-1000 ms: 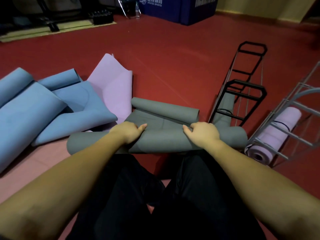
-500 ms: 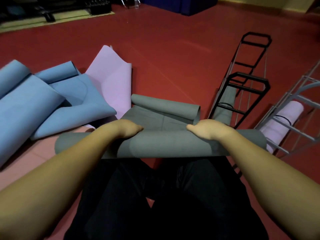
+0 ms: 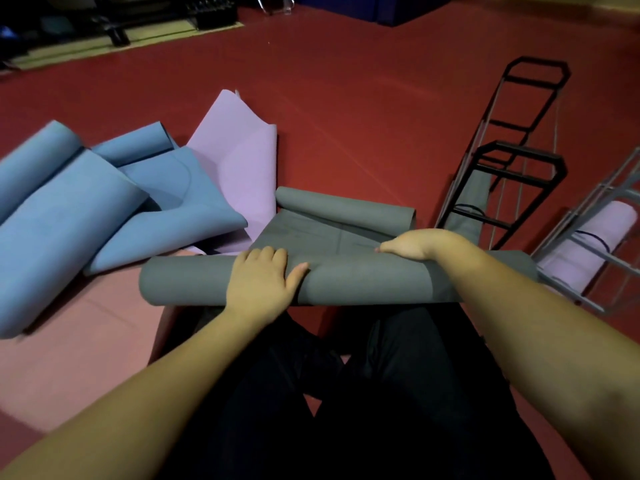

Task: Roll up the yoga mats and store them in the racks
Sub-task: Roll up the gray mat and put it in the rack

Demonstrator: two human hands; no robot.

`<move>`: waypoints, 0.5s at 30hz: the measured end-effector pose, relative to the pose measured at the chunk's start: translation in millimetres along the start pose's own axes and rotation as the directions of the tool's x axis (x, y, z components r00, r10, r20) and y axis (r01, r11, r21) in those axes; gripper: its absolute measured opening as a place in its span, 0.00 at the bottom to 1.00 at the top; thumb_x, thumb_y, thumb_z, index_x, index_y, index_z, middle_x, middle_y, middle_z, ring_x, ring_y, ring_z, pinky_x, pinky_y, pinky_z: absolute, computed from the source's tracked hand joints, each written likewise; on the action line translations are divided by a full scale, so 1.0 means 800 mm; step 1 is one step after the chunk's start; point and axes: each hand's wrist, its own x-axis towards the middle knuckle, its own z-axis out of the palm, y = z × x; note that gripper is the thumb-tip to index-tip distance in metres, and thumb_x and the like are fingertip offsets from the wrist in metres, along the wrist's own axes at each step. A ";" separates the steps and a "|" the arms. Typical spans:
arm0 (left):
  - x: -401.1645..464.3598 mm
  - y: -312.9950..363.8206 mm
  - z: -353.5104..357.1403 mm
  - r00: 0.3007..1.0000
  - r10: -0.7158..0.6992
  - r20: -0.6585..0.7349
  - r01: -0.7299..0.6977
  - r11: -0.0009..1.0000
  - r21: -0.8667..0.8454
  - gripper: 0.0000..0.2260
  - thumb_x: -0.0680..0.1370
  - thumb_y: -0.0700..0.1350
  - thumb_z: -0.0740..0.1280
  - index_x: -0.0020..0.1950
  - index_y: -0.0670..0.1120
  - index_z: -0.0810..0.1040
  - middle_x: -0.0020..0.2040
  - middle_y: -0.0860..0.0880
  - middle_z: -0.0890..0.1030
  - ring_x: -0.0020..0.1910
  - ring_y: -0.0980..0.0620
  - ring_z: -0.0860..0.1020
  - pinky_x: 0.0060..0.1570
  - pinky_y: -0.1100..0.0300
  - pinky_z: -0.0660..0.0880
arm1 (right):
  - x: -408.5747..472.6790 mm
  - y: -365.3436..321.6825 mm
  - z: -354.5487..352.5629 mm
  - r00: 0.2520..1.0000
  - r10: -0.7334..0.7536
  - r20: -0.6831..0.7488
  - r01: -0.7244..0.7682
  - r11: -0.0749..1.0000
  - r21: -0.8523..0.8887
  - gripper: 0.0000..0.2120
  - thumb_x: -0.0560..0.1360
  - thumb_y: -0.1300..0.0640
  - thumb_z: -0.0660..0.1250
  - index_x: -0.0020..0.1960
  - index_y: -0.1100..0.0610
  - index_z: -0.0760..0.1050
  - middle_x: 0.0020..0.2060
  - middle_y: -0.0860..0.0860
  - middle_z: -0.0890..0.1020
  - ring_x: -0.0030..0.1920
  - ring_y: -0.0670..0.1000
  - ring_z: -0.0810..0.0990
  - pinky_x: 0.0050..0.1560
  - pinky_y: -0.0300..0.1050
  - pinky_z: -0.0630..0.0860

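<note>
Grey yoga mat (image 3: 346, 284) half rolled, far end curled.

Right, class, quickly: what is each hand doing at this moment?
Left hand: open, laid flat on the grey mat roll, pressing it.
Right hand: on the roll's far side; fingers hidden, so open or gripping cannot be told.

The half-rolled yoga mat (image 3: 346, 282) is plain dark grey, with faint lines on its flat part. Beside it lie blue mats (image 3: 69, 216) and a lilac mat (image 3: 242, 157). The floor (image 3: 363, 109) is deep red. One rack (image 3: 512, 157) is black, the other rack (image 3: 609, 209) grey, holding a lilac roll (image 3: 588, 244).
</note>
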 end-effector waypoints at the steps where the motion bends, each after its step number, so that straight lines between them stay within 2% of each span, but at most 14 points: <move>1: 0.003 0.001 0.000 1.000 -0.007 0.005 0.007 1.000 0.003 0.26 0.80 0.62 0.50 0.42 0.45 0.77 0.40 0.42 0.80 0.42 0.39 0.79 0.46 0.48 0.71 | 0.000 0.000 0.001 0.999 0.011 -0.035 -0.011 1.000 -0.008 0.28 0.82 0.38 0.50 0.71 0.55 0.72 0.72 0.55 0.70 0.69 0.56 0.70 0.67 0.48 0.63; 3: 0.012 0.003 -0.002 0.999 -0.021 0.046 0.021 1.000 0.005 0.27 0.79 0.63 0.47 0.41 0.45 0.77 0.40 0.43 0.81 0.43 0.39 0.79 0.45 0.48 0.71 | 0.001 0.003 0.007 0.988 0.008 -0.152 -0.015 0.999 -0.044 0.30 0.82 0.37 0.48 0.68 0.57 0.75 0.69 0.57 0.73 0.68 0.58 0.71 0.65 0.49 0.66; 5: 0.020 0.003 -0.005 0.997 -0.020 0.075 0.020 1.000 0.012 0.30 0.78 0.64 0.44 0.41 0.46 0.78 0.42 0.43 0.82 0.46 0.40 0.79 0.46 0.49 0.70 | -0.001 0.007 0.012 0.942 -0.015 -0.334 -0.002 0.999 -0.052 0.30 0.83 0.39 0.46 0.54 0.57 0.80 0.54 0.58 0.81 0.59 0.60 0.77 0.54 0.50 0.70; 6: 0.024 0.004 -0.007 0.997 -0.017 0.081 0.016 1.000 0.018 0.31 0.78 0.64 0.43 0.42 0.46 0.79 0.43 0.43 0.82 0.47 0.40 0.79 0.47 0.49 0.69 | -0.002 0.010 0.015 0.908 -0.031 -0.418 0.012 0.999 -0.047 0.30 0.83 0.39 0.46 0.46 0.57 0.79 0.45 0.57 0.80 0.53 0.60 0.78 0.48 0.50 0.71; 7: 0.027 0.005 -0.008 0.996 -0.013 0.087 0.011 1.000 0.026 0.32 0.78 0.64 0.42 0.43 0.46 0.79 0.45 0.43 0.82 0.49 0.40 0.79 0.47 0.49 0.69 | -0.006 0.012 0.018 0.875 -0.031 -0.483 0.023 0.999 -0.023 0.30 0.83 0.39 0.46 0.41 0.57 0.78 0.39 0.55 0.79 0.48 0.60 0.79 0.44 0.49 0.72; 9: 0.035 0.006 -0.010 0.994 -0.014 0.111 0.009 0.999 0.047 0.31 0.80 0.64 0.43 0.46 0.46 0.80 0.48 0.43 0.83 0.51 0.40 0.79 0.48 0.50 0.68 | -0.012 0.017 0.030 0.814 -0.055 -0.578 0.057 0.998 -0.015 0.29 0.82 0.38 0.48 0.36 0.54 0.76 0.35 0.52 0.78 0.43 0.58 0.78 0.40 0.49 0.72; 11: 0.047 0.004 -0.009 0.987 -0.034 0.160 0.029 0.999 0.033 0.29 0.82 0.63 0.46 0.48 0.46 0.81 0.51 0.42 0.83 0.53 0.40 0.79 0.49 0.51 0.68 | -0.017 0.022 0.051 0.760 -0.118 -0.639 0.056 0.992 -0.117 0.28 0.80 0.36 0.48 0.38 0.52 0.77 0.40 0.51 0.80 0.46 0.57 0.79 0.43 0.49 0.73; 13: 0.057 0.002 -0.009 0.973 -0.062 0.223 0.066 0.998 -0.012 0.29 0.82 0.63 0.46 0.49 0.46 0.81 0.53 0.41 0.83 0.54 0.40 0.80 0.50 0.51 0.70 | -0.023 0.027 0.075 0.705 -0.187 -0.684 0.011 0.967 -0.254 0.31 0.78 0.33 0.45 0.51 0.51 0.80 0.49 0.51 0.82 0.52 0.57 0.79 0.50 0.50 0.72; 15: 0.064 0.002 -0.010 0.963 -0.076 0.258 0.088 0.995 -0.036 0.31 0.82 0.64 0.46 0.51 0.46 0.82 0.54 0.40 0.83 0.55 0.40 0.79 0.52 0.51 0.72 | -0.026 0.028 0.089 0.676 -0.205 -0.708 -0.014 0.957 -0.291 0.35 0.75 0.31 0.43 0.58 0.51 0.79 0.53 0.51 0.83 0.56 0.56 0.79 0.55 0.50 0.70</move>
